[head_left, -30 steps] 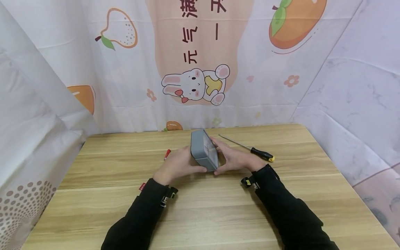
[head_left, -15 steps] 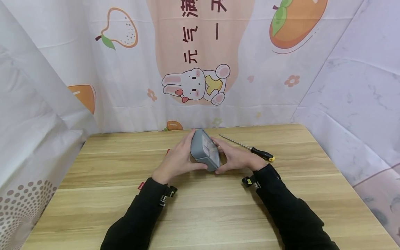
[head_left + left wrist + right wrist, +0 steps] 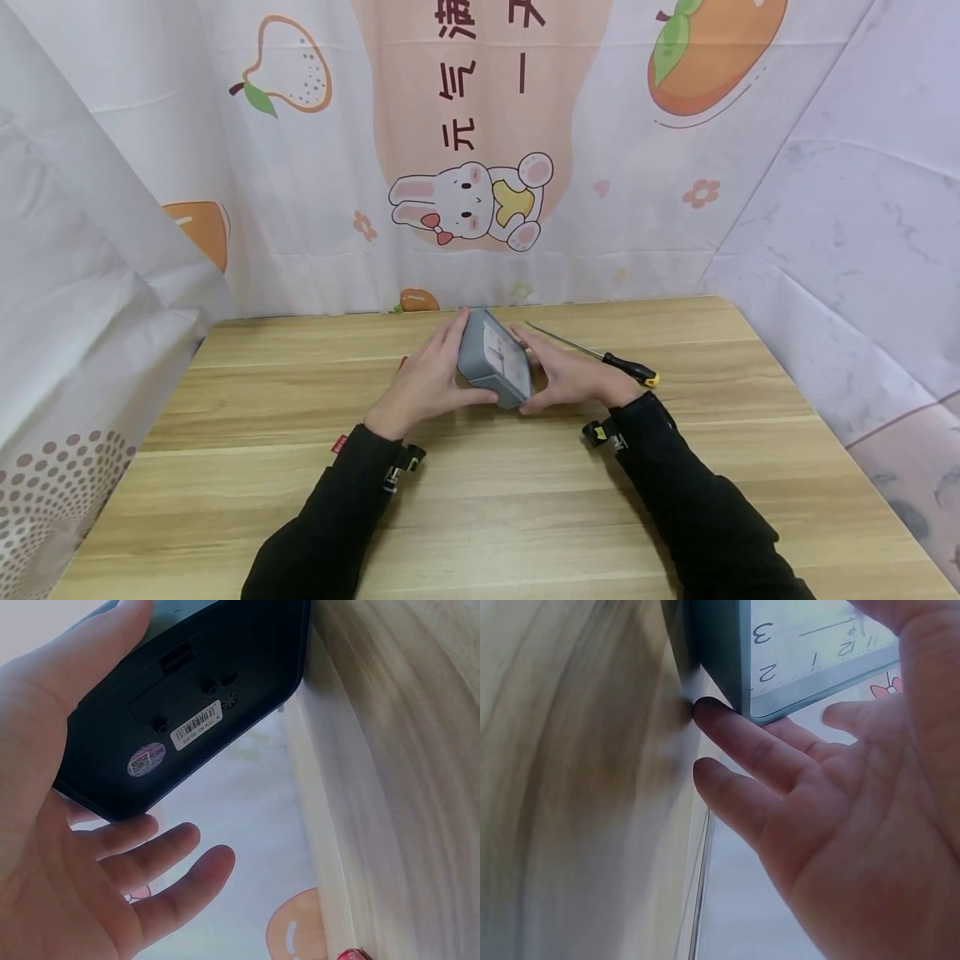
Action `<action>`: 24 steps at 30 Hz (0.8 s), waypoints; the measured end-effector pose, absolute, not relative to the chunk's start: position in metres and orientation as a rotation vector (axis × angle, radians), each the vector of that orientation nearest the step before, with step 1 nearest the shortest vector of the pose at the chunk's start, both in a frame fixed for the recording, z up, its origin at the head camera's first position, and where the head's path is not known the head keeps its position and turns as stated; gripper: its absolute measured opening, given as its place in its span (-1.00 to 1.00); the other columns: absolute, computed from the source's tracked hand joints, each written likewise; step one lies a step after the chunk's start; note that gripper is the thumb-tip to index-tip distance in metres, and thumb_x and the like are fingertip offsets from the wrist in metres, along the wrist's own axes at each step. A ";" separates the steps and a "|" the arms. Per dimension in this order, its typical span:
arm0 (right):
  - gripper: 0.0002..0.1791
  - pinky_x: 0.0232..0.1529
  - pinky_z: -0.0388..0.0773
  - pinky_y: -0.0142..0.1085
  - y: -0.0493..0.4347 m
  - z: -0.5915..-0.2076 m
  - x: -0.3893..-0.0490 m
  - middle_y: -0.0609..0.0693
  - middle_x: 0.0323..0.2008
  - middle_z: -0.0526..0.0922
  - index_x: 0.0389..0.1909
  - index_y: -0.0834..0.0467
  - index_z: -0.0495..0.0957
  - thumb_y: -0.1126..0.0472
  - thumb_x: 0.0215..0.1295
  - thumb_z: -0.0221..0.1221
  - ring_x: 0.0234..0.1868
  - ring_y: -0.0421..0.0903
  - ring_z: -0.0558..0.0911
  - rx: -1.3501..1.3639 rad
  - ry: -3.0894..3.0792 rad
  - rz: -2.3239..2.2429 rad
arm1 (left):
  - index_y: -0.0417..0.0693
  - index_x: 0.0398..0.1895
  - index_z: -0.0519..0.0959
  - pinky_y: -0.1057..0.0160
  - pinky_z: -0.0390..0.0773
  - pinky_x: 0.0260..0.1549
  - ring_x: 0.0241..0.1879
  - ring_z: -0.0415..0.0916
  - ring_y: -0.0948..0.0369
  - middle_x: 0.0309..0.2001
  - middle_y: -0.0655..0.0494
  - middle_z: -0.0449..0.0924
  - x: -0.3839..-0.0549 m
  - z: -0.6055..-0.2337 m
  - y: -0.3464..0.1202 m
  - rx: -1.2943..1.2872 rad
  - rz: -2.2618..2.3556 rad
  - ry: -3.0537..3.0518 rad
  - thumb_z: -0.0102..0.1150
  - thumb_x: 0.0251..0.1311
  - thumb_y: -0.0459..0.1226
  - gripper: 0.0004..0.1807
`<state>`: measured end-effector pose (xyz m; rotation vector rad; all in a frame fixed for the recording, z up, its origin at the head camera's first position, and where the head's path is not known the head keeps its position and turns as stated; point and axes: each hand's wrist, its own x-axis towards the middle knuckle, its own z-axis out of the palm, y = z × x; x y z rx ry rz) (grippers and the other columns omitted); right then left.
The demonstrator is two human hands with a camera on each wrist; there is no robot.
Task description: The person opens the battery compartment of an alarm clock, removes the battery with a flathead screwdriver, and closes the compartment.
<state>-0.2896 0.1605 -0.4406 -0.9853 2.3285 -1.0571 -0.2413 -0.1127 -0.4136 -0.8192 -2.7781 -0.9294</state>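
A grey-blue desk clock is held tilted over the back middle of the table, its dial turned to the right. My left hand grips its left side, thumb along the near edge and a finger at the far top. The left wrist view shows the clock's black back with a barcode label, a round sticker and a rectangular cover outline. My right hand holds the dial side, thumb at the near corner and fingers at the far edge. Dial numerals show in the right wrist view.
A screwdriver with a black and yellow handle lies right of the right hand. A small red object is mostly hidden behind the left hand. A red tag shows beside the left sleeve. A printed curtain hangs behind the table.
The left hand has moved up around the clock's far side, covering most of the small red object. The clock has turned slightly, showing more dial to the head camera. The right hand has barely moved.
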 end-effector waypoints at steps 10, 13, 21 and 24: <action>0.24 0.23 0.35 -0.04 0.164 -0.434 -0.289 0.03 0.30 0.27 0.60 0.04 0.01 -0.10 -0.01 0.56 0.21 -0.02 0.34 -0.984 2.483 -0.898 | -0.15 0.63 -0.18 -0.06 0.28 0.35 0.42 0.22 -0.03 0.50 -0.20 0.13 -0.243 -0.418 -0.116 -0.705 -1.006 -2.946 0.56 -0.05 0.16 0.39; 0.23 0.23 0.34 -0.05 0.164 -0.434 -0.289 0.05 0.28 0.27 0.59 0.05 0.02 -0.11 -0.02 0.55 0.18 -0.01 0.34 -0.974 2.490 -0.876 | -0.11 0.64 -0.23 -0.07 0.29 0.35 0.44 0.19 -0.03 0.52 -0.19 0.09 -0.243 -0.420 -0.117 -0.685 -1.027 -2.985 0.55 -0.03 0.16 0.40; 0.24 0.28 0.31 -0.02 0.164 -0.433 -0.289 0.08 0.34 0.25 0.60 0.08 0.04 -0.15 -0.02 0.54 0.27 0.01 0.32 -0.941 2.516 -0.826 | -0.11 0.61 -0.12 0.01 0.35 0.30 0.31 0.34 0.05 0.42 -0.11 0.24 -0.242 -0.422 -0.120 -0.681 -1.062 -3.034 0.60 -0.03 0.04 0.32; 0.23 0.27 0.34 -0.01 0.164 -0.433 -0.288 0.09 0.34 0.28 0.59 0.15 0.07 -0.16 -0.01 0.53 0.24 0.01 0.35 -0.958 2.528 -0.810 | -0.16 0.59 -0.04 0.02 0.38 0.27 0.26 0.38 0.06 0.37 -0.10 0.32 -0.242 -0.424 -0.121 -0.645 -1.032 -3.078 0.62 -0.06 0.03 0.29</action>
